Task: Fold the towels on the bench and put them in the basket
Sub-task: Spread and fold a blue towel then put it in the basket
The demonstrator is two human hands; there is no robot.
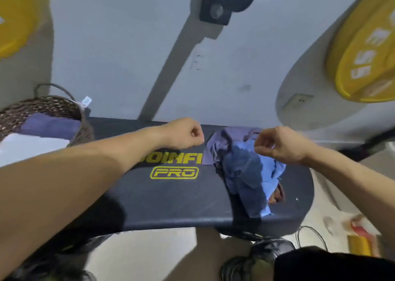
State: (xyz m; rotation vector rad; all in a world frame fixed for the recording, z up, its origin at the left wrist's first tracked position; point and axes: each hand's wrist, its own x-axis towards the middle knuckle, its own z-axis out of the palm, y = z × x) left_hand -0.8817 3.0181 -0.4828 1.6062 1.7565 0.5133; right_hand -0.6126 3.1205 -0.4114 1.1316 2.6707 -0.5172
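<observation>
A crumpled pile of towels [243,169] in purple, dark blue, light blue and brown lies on the right half of the black padded bench [171,199]. At the bench's left end stands a brown woven basket [42,107] holding a folded purple towel [51,124]. My left hand [183,134] hovers over the bench just left of the pile, curled into a fist with nothing in it. Over the pile's top is my right hand [277,145], its fingers loosely bent down toward the cloth and holding nothing that I can see.
The bench carries a yellow logo [174,171] in its middle. Yellow weight plates [363,52] hang at the upper right and upper left. A grey metal post [171,71] runs behind the bench. Shoes [256,257], a cable and small clutter lie on the floor at the lower right.
</observation>
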